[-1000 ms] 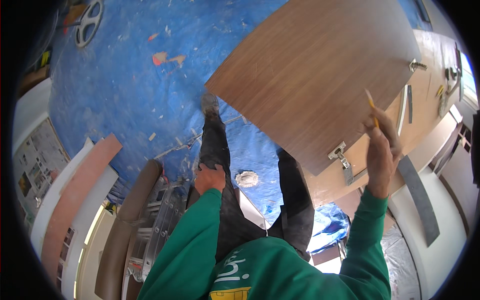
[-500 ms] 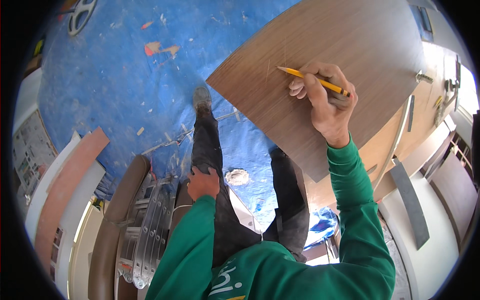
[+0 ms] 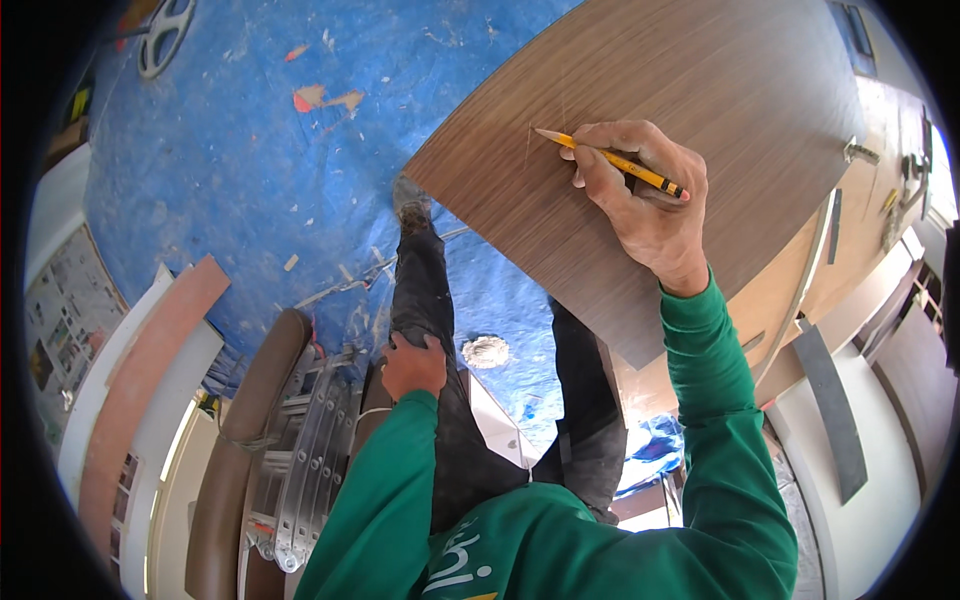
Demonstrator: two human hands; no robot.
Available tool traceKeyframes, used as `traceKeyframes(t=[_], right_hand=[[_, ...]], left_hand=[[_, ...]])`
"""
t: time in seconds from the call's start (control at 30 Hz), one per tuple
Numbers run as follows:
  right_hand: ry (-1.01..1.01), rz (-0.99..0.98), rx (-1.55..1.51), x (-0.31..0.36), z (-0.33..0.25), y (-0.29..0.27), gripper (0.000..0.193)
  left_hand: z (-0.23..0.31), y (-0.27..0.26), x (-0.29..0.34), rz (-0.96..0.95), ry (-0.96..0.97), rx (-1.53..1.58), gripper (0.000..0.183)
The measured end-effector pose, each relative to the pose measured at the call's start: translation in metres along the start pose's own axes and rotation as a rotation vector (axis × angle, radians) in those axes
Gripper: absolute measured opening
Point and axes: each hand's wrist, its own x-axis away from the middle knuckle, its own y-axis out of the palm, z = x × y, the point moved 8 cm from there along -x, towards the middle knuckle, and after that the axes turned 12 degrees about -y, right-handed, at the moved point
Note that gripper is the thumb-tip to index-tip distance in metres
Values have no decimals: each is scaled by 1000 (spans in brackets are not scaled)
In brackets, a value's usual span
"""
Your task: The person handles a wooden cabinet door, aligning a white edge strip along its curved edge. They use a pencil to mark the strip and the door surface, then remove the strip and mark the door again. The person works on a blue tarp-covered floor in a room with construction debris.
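Observation:
My right hand (image 3: 645, 205) is closed on a yellow pencil (image 3: 628, 170), pinched between thumb and fingers. Its sharpened tip points left, close beside a thin pale line on a brown wood-grain panel (image 3: 720, 120). Whether the tip touches the surface I cannot tell. Another faint line shows farther up the panel. My left hand (image 3: 413, 368) lies over my left knee, fingers apart, with no tool in it.
Blue sheeting (image 3: 240, 160) covers the floor, with scraps on it. A folded aluminium ladder (image 3: 310, 460) and a brown padded roll (image 3: 235, 450) lie at left, near leaning boards (image 3: 150, 380). Under the panel at right is a light wooden surface (image 3: 800, 250). A grey strip (image 3: 835, 415) lies beyond.
My right hand has brought the pencil's tip slightly left, nearer the pale line. The view has shifted a little. My left hand stays on the knee.

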Motion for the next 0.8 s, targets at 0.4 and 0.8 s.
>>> traceKeyframes(t=[0.4,0.8], right_hand=[[39,12,-11,1,1,0,14],[104,2,-67,1,1,0,12]], left_hand=[[-1,2,1,9,3,-10,79],[-1,3,1,6,9,-31,81]])
